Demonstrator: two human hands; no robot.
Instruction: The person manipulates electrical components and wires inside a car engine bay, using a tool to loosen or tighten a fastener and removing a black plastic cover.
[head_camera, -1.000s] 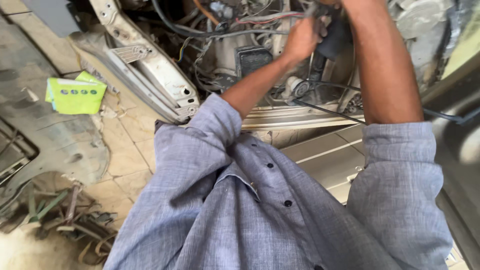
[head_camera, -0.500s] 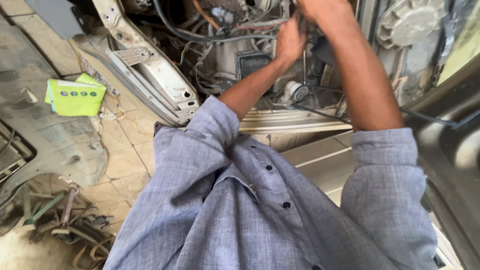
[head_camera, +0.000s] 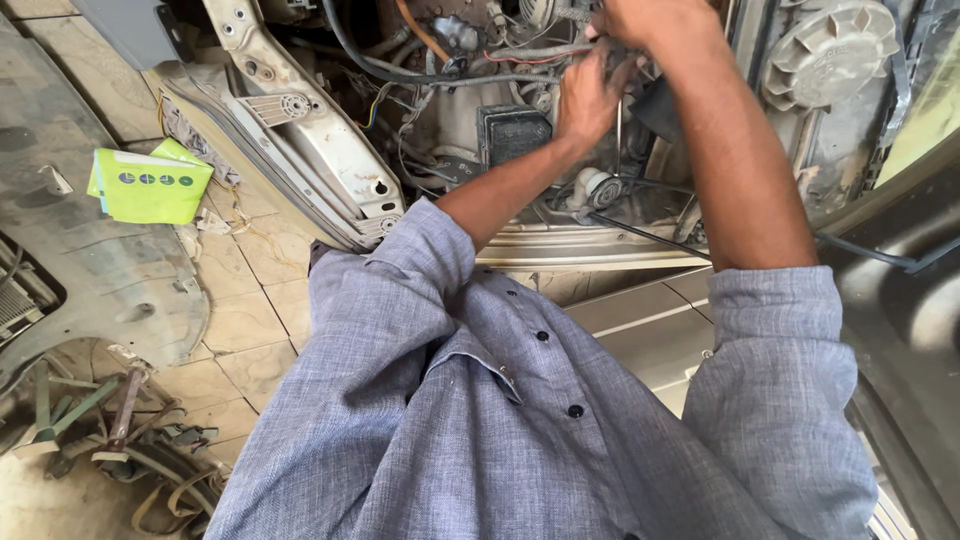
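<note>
Lying on the tiled floor (head_camera: 250, 330) at far left is a yellow-green packet (head_camera: 150, 185), well apart from the work. Beside it a dusty white frame bracket (head_camera: 310, 150) slants down. Further right, the left hand (head_camera: 590, 95) curls narrowly around a bundle of wires (head_camera: 530, 55) just above a black box (head_camera: 513, 135). Higher, at the top edge, the right hand (head_camera: 650, 18) reaches into the same wires; its grip cannot be told. A grey fan (head_camera: 825, 50) sits at right.

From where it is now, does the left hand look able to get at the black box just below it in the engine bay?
Probably yes: the left hand sits just above the black box, nothing visibly between them.
</note>
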